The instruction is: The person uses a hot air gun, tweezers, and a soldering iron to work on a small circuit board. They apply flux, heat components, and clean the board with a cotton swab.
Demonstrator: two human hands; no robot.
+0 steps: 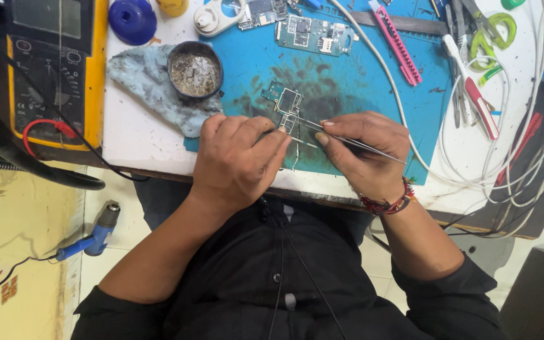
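Note:
A small green circuit board (286,104) with metal shield frames lies on the blue work mat (360,75). My left hand (237,160) rests on the mat's near edge, fingertips pressing on the board's lower end. My right hand (363,148) pinches thin metal tweezers (347,140), whose tips reach left onto the board beside my left fingertips. A beaded bracelet (388,203) sits on my right wrist.
A yellow multimeter (51,69) sits far left, with a grey cloth (149,85) and round tin (195,69) beside it. A larger circuit board (313,33), pink cutter (395,41), white cables (473,176) and other tools lie behind and right. A blue heat gun (92,236) lies on the floor.

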